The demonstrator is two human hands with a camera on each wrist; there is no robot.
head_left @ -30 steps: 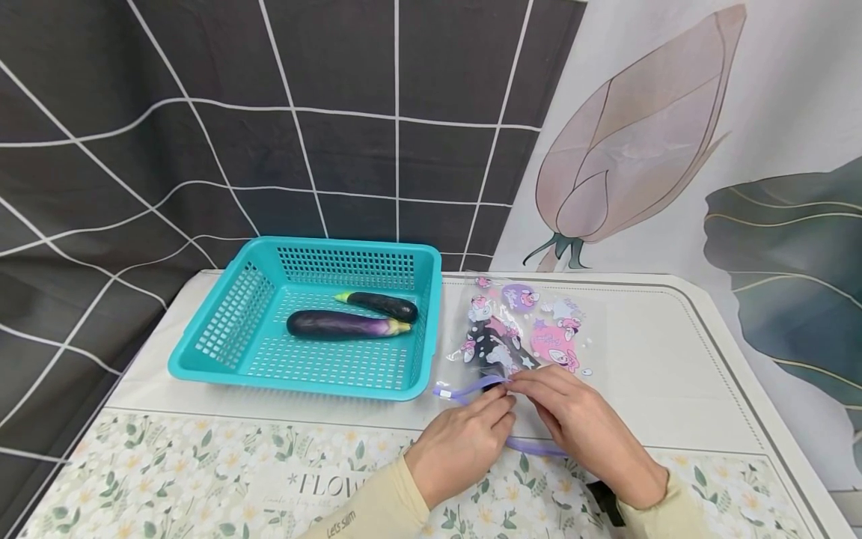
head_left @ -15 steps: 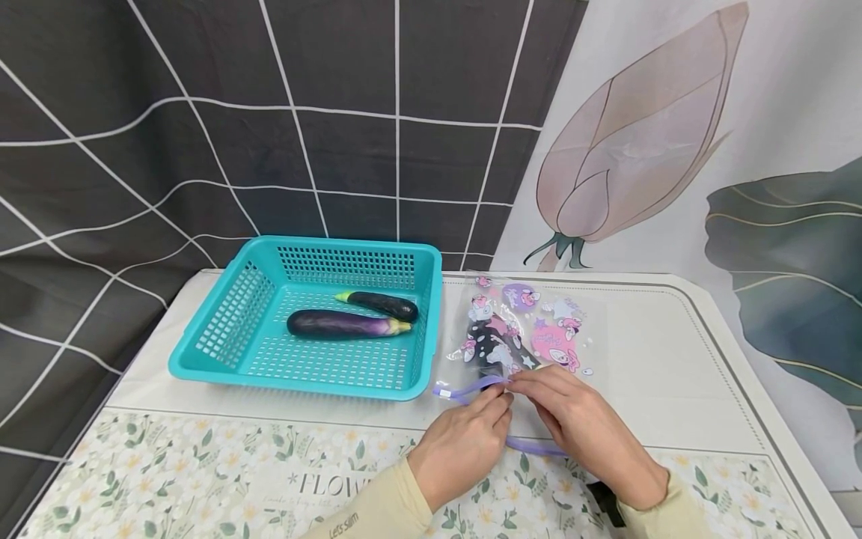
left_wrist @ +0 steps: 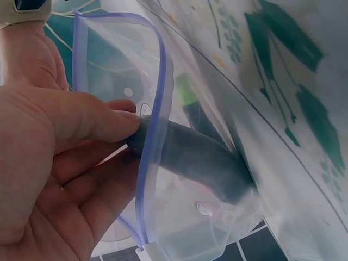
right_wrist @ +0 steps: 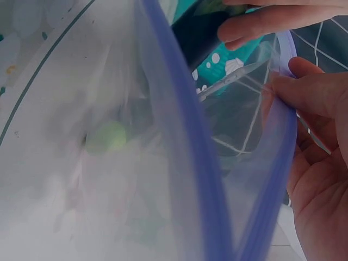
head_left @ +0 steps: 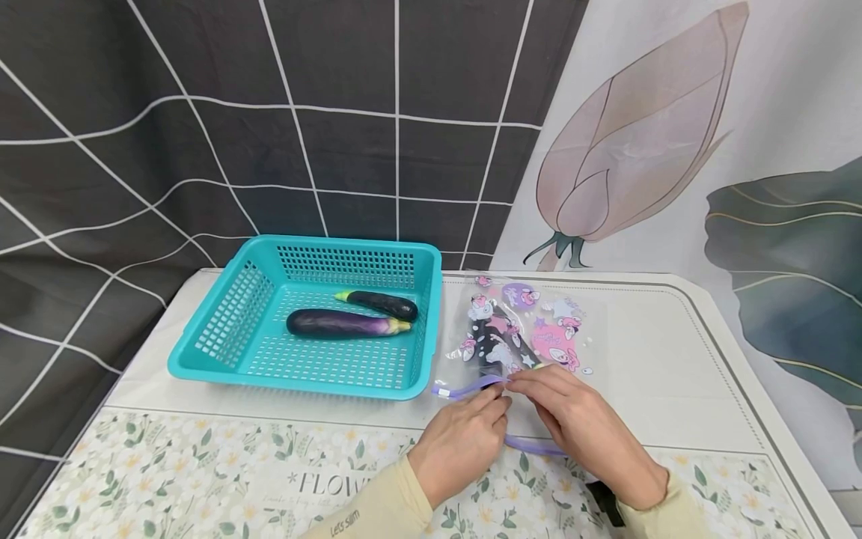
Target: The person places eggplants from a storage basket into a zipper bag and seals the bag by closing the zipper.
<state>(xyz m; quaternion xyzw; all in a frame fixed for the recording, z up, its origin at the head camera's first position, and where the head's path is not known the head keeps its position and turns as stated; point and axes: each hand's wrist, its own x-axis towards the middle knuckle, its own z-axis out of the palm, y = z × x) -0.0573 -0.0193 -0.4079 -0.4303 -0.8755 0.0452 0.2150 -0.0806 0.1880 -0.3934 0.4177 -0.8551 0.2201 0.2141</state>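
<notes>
At its stem end, an eggplant point(left_wrist: 190, 155) is held between the thumb and fingers of my left hand point(head_left: 461, 445). Most of that eggplant lies inside a clear zip bag point(head_left: 562, 299) with pink and purple cartoon prints. A second, thinner eggplant point(left_wrist: 198, 119) with a green tip is beside it in the bag. My right hand point(head_left: 582, 423) pinches the purple zip edge point(right_wrist: 280, 114), and the bag's mouth gapes around the left fingers. A white slider point(head_left: 444, 392) sits at the left end of the zip. In the head view the hands hide much of the mouth.
A turquoise basket point(head_left: 296, 388) stands left of the bag. It holds a large purple eggplant point(head_left: 340, 325) and a smaller dark eggplant point(head_left: 384, 305). A floral cloth point(head_left: 202, 464) covers the front of the white table point(head_left: 660, 359). Dark checked fabric point(head_left: 337, 150) hangs behind.
The dark eggplant in the bag appears slightly farther from the mouth, and my left fingers have shifted a little left. My right hand keeps its place on the zip edge.
</notes>
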